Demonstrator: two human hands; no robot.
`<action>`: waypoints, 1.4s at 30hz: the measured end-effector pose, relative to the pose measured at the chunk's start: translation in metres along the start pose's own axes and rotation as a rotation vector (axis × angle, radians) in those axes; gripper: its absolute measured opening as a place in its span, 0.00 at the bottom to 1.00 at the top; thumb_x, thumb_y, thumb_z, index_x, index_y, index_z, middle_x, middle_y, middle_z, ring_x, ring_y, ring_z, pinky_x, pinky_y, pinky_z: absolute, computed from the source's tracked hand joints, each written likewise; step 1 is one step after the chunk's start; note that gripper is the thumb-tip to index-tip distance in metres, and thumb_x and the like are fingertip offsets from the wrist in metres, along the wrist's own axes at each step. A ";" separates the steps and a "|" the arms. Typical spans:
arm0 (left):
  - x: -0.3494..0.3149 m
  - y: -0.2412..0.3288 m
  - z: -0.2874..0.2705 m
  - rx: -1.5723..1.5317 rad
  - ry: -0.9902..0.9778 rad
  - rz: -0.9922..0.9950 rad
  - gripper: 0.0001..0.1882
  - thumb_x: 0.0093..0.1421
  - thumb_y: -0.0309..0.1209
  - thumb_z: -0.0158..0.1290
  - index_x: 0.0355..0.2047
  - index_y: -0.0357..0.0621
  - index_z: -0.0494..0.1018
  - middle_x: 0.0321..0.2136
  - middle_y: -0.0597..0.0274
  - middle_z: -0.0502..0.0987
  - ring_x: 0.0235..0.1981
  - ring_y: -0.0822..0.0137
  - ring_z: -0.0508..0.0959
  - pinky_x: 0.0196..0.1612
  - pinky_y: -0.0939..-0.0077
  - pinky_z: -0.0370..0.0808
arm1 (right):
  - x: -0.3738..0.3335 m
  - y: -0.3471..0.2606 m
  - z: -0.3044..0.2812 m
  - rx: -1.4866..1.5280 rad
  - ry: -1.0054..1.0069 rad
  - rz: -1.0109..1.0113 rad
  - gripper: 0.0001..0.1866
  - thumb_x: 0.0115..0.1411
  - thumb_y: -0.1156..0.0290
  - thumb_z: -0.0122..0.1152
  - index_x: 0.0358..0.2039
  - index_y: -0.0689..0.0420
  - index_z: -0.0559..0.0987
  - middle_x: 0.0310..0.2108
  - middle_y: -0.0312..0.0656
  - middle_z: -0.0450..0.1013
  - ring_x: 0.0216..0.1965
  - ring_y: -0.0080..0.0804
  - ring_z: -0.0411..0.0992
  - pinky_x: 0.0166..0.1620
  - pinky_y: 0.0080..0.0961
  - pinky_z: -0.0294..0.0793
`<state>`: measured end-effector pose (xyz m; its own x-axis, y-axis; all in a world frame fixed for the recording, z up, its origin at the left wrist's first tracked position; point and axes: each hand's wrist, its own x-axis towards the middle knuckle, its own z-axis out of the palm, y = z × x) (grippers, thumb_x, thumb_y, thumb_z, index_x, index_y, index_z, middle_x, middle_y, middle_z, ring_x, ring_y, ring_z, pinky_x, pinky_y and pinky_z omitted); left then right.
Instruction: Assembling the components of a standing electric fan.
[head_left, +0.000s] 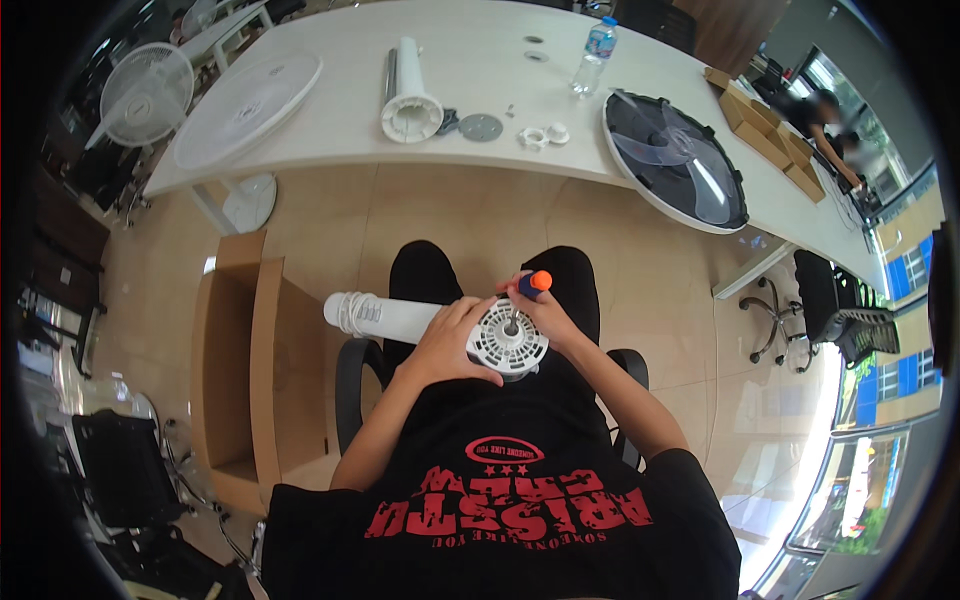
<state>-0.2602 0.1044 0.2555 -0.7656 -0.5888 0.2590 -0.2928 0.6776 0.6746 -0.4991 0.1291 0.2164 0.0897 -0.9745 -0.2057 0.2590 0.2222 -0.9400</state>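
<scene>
While the person sits, a round, vented white motor housing is over the lap, near the clock's centre. The left hand's grip holds its side; a white tube extends toward nine o'clock. The right hand's grip wraps an orange-ended screwdriver over the housing. A cardboard box stands at eight o'clock, the worktop at twelve.
</scene>
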 end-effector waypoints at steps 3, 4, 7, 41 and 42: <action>-0.006 -0.002 -0.004 -0.012 0.028 -0.004 0.66 0.30 0.60 0.77 0.67 0.38 0.64 0.57 0.49 0.71 0.59 0.45 0.72 0.62 0.54 0.68 | 0.006 0.004 0.009 -0.013 0.013 -0.099 0.09 0.74 0.66 0.56 0.50 0.54 0.71 0.54 0.40 0.75 0.53 0.26 0.73 0.58 0.29 0.74; -0.006 -0.003 -0.005 -0.037 0.038 -0.001 0.66 0.30 0.59 0.77 0.66 0.37 0.64 0.58 0.48 0.70 0.60 0.44 0.72 0.62 0.54 0.68 | 0.006 -0.004 0.014 0.041 0.017 -0.082 0.09 0.75 0.66 0.55 0.51 0.54 0.70 0.56 0.41 0.75 0.53 0.25 0.73 0.57 0.29 0.75; -0.006 -0.005 -0.001 -0.025 0.117 0.021 0.64 0.31 0.59 0.76 0.65 0.36 0.64 0.62 0.49 0.69 0.63 0.43 0.70 0.64 0.53 0.67 | 0.011 -0.011 0.020 0.162 -0.048 -0.144 0.11 0.76 0.65 0.52 0.52 0.57 0.68 0.59 0.45 0.72 0.56 0.35 0.76 0.55 0.33 0.80; 0.005 -0.021 0.003 -0.095 0.003 0.130 0.61 0.34 0.58 0.77 0.64 0.39 0.66 0.56 0.51 0.72 0.57 0.47 0.74 0.61 0.55 0.69 | -0.030 -0.034 0.041 -0.217 0.141 -0.534 0.07 0.75 0.67 0.51 0.43 0.57 0.69 0.37 0.38 0.70 0.36 0.25 0.71 0.43 0.27 0.73; 0.006 -0.021 0.003 -0.096 0.000 0.134 0.61 0.34 0.58 0.77 0.64 0.39 0.66 0.56 0.51 0.72 0.57 0.47 0.74 0.61 0.55 0.69 | -0.030 -0.036 0.038 -0.218 0.145 -0.535 0.07 0.75 0.67 0.51 0.43 0.57 0.69 0.37 0.38 0.70 0.36 0.25 0.71 0.43 0.27 0.73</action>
<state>-0.2600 0.0881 0.2406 -0.7939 -0.4963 0.3513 -0.1318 0.7045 0.6973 -0.4741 0.1516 0.2668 -0.1355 -0.9469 0.2914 0.0269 -0.2976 -0.9543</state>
